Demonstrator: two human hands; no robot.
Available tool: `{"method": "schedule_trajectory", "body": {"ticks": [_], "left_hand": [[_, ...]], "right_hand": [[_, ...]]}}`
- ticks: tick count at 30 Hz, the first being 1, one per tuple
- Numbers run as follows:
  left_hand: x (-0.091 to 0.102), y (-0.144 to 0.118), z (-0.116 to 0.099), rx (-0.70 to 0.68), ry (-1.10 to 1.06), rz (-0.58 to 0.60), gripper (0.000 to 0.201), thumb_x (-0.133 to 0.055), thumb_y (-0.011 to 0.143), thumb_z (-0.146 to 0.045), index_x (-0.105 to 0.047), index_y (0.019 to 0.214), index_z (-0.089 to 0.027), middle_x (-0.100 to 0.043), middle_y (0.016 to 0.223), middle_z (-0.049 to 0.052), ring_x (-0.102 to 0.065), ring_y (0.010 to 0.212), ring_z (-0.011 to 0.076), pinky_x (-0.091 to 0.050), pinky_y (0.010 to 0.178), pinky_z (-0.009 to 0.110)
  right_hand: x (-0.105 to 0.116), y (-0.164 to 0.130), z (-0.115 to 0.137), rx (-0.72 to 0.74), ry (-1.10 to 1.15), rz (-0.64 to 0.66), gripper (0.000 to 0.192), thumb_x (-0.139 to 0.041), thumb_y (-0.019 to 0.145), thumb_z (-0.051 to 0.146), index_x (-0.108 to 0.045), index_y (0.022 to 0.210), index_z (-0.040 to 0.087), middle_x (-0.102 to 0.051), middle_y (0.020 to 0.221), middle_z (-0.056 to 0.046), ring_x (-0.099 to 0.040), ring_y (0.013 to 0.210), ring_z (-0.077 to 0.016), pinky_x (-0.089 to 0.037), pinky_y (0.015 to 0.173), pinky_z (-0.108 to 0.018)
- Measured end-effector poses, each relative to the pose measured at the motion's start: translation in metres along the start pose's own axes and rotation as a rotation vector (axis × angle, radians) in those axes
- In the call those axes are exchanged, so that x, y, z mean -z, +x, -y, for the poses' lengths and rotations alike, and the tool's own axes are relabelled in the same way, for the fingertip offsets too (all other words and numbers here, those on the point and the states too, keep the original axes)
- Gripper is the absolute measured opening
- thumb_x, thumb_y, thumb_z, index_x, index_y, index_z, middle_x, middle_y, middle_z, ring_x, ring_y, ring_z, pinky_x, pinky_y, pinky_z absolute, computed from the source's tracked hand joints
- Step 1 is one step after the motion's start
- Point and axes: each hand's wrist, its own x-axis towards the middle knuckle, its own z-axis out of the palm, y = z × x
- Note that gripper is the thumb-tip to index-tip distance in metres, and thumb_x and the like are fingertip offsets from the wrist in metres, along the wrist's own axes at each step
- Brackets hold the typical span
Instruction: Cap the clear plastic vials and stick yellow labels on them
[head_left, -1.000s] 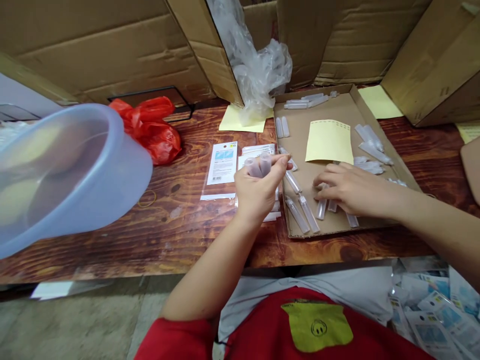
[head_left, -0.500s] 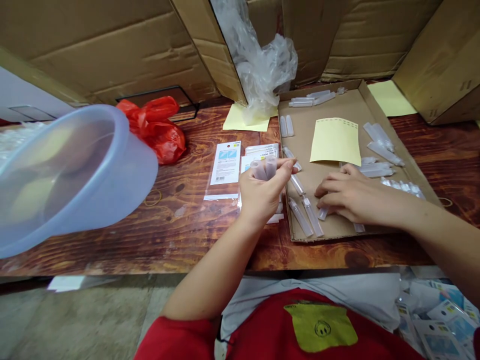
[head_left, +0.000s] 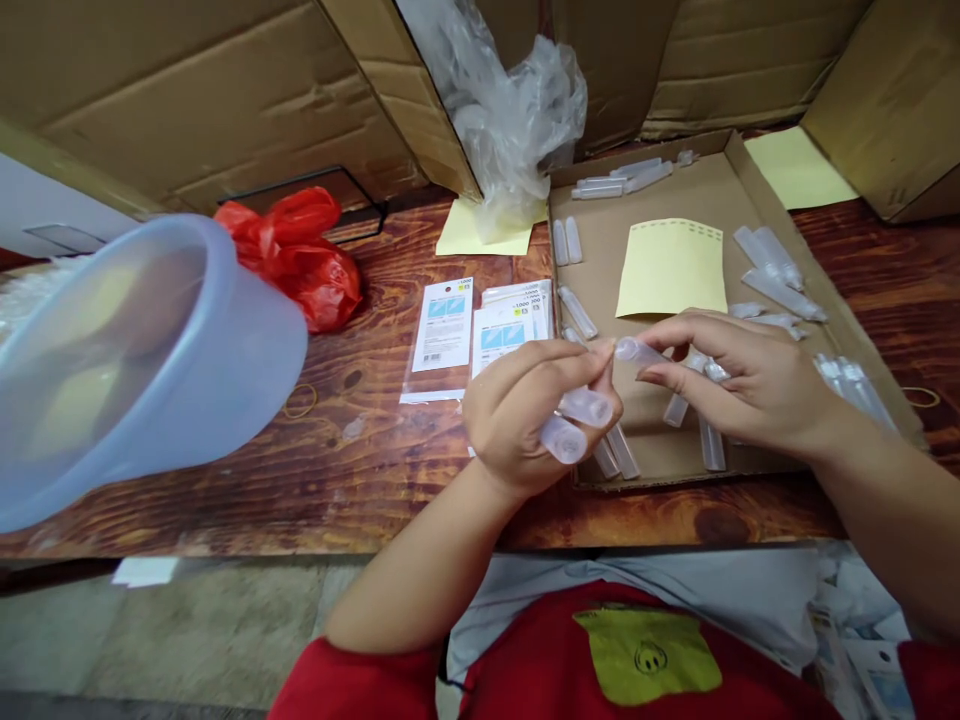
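My left hand [head_left: 525,415] is closed around two clear plastic tubes [head_left: 566,438], their round ends sticking out below the fingers. Its thumb and fingertips come close to a third tube [head_left: 637,350], which my right hand [head_left: 739,385] pinches between thumb and fingers. Whether the left fingertips touch that tube I cannot tell. Both hands are over the near part of a shallow cardboard tray [head_left: 652,450]. Several similar clear tubes [head_left: 776,260] lie loose around the tray, and a few [head_left: 712,440] show below my right hand.
A yellow paper [head_left: 671,268] lies in the tray. Left of it are printed plastic packets [head_left: 442,325]. Farther left stand a blue translucent tub [head_left: 262,340] and a red plastic bag [head_left: 307,270]. Crumpled clear plastic [head_left: 517,120] hangs at the back beside cardboard walls [head_left: 225,90].
My right hand has lifted a tube from the tray and brought it left to my left hand. My left hand has turned, so its two tubes now point downward toward me.
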Motion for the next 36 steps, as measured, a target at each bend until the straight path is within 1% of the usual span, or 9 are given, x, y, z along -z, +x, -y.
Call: {"method": "schedule_trajectory", "body": {"ticks": [3,6,12,15,19,22,28,32,36], "left_hand": [[0.0002,-0.0049,0.0021,-0.054,0.048,-0.004,0.017,-0.078,0.079,-0.019,-0.074,0.096,-0.021,-0.078,0.085,0.003,-0.072,0.069,0.0156,-0.059,0.065,0.027],[-0.0001,-0.0067,0.0038,-0.103,0.100,0.005,0.016,-0.077,0.081,-0.021,-0.075,0.097,-0.022,-0.078,0.083,0.003,-0.072,0.068,0.0166,-0.060,0.065,0.027],[-0.0020,-0.0030,0.0028,-0.147,0.051,0.042,0.017,-0.075,0.082,-0.017,-0.075,0.098,-0.021,-0.078,0.083,0.004,-0.072,0.069,0.0163,-0.058,0.064,0.026],[-0.0030,-0.0030,0.0026,-0.150,0.041,0.043,0.018,-0.074,0.082,-0.016,-0.075,0.100,-0.021,-0.078,0.084,0.004,-0.073,0.071,0.0163,-0.059,0.065,0.026],[-0.0026,-0.0038,0.0032,-0.122,0.068,0.075,0.012,-0.075,0.083,-0.022,-0.077,0.095,-0.023,-0.078,0.082,0.003,-0.072,0.069,0.0160,-0.060,0.064,0.026],[-0.0008,-0.0028,0.0031,-0.091,0.050,0.118,0.010,-0.074,0.084,-0.024,-0.078,0.094,-0.023,-0.078,0.082,0.004,-0.072,0.070,0.0160,-0.060,0.065,0.026],[0.0029,-0.0002,0.0024,-0.035,-0.030,0.244,0.013,-0.071,0.087,-0.026,-0.078,0.098,-0.022,-0.079,0.088,0.005,-0.074,0.076,0.0165,-0.060,0.069,0.026],[0.0036,-0.0001,0.0041,-0.047,-0.053,0.262,0.015,-0.071,0.087,-0.024,-0.077,0.101,-0.022,-0.079,0.091,0.004,-0.075,0.079,0.0169,-0.061,0.073,0.027],[0.0050,0.0003,0.0064,-0.085,-0.102,0.269,0.020,-0.071,0.086,-0.021,-0.076,0.106,-0.021,-0.079,0.095,0.006,-0.076,0.084,0.0177,-0.062,0.077,0.027]], "right_hand": [[0.0003,-0.0007,0.0006,-0.004,-0.016,0.010,0.012,-0.060,0.097,0.024,-0.067,0.104,0.020,-0.076,0.096,-0.004,-0.069,0.083,-0.0141,-0.055,0.077,-0.026],[0.0007,-0.0023,0.0017,-0.013,-0.017,0.023,0.012,-0.058,0.098,0.025,-0.067,0.105,0.022,-0.075,0.095,-0.003,-0.069,0.083,-0.0155,-0.055,0.076,-0.027],[0.0003,-0.0046,0.0013,-0.029,-0.005,0.018,0.014,-0.058,0.097,0.025,-0.069,0.105,0.026,-0.076,0.095,-0.001,-0.070,0.084,-0.0173,-0.055,0.075,-0.030],[-0.0002,-0.0056,-0.0003,-0.016,-0.010,0.009,0.013,-0.058,0.097,0.027,-0.069,0.105,0.026,-0.076,0.096,-0.001,-0.071,0.086,-0.0176,-0.056,0.075,-0.030],[0.0000,-0.0072,-0.0016,-0.046,-0.029,0.011,0.014,-0.057,0.098,0.030,-0.069,0.105,0.027,-0.077,0.097,-0.001,-0.072,0.089,-0.0184,-0.056,0.077,-0.031],[0.0005,-0.0074,-0.0021,-0.031,-0.022,0.007,0.015,-0.057,0.097,0.029,-0.070,0.105,0.027,-0.077,0.097,-0.001,-0.072,0.089,-0.0185,-0.057,0.077,-0.031],[0.0013,-0.0063,-0.0040,-0.044,-0.019,0.048,0.018,-0.057,0.096,0.027,-0.071,0.106,0.029,-0.077,0.096,-0.001,-0.072,0.086,-0.0190,-0.056,0.077,-0.032],[0.0012,-0.0064,-0.0055,-0.058,-0.012,0.062,0.020,-0.056,0.096,0.027,-0.072,0.108,0.030,-0.077,0.096,0.000,-0.072,0.084,-0.0187,-0.057,0.077,-0.032],[0.0010,-0.0071,-0.0070,-0.071,0.027,0.089,0.023,-0.055,0.096,0.027,-0.072,0.110,0.031,-0.077,0.101,0.000,-0.072,0.089,-0.0193,-0.057,0.081,-0.032]]}}
